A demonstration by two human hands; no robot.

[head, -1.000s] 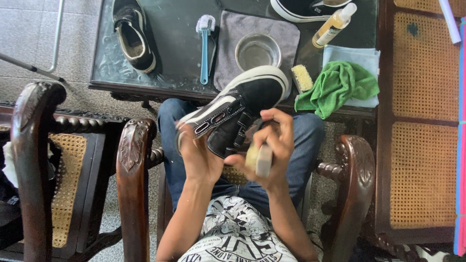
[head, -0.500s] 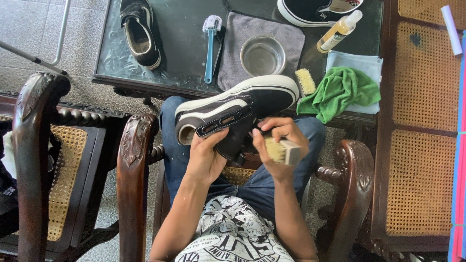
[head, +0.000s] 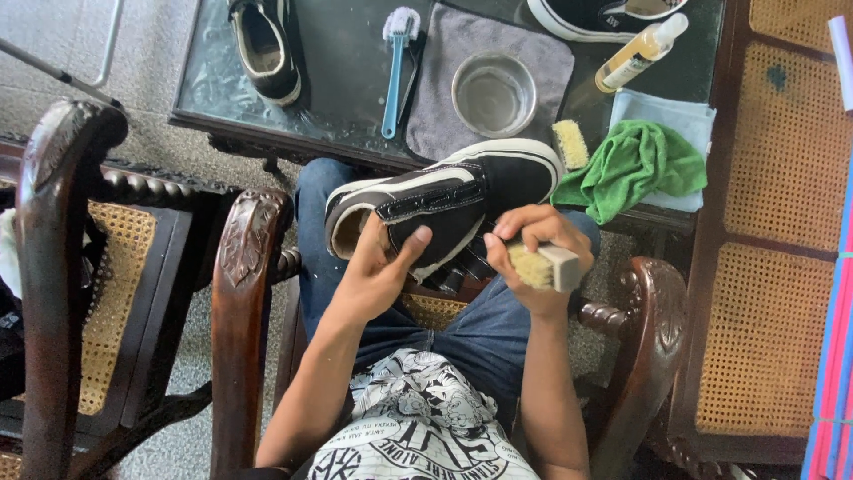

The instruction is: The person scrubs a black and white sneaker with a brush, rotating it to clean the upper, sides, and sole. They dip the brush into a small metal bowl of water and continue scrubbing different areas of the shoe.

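A black shoe with a white sole sits at the centre of the frame, held over the lap of a seated person in jeans. It lies roughly level, toe pointing to the right, side facing up.

The left hand grips the shoe from below near its heel end, thumb pressed on the black side panel, fingers wrapped underneath. The right hand is just right of centre, closed around a small brush with pale bristles; the bristles face left, beside the shoe's lower edge near the toe. Whether they touch the shoe cannot be told.

Above the shoe, across the top of the frame, is a dark glass table. On it, just past the toe, lies a second small brush, and to its right a crumpled green cloth on a folded pale blue cloth. At top centre a metal bowl stands on a grey mat. Left of the mat lies a blue-handled brush. A bottle lies tilted at upper right. Another black shoe sits at upper left, and a third at the top edge.

Dark carved wooden chairs with cane seats fill the left side.
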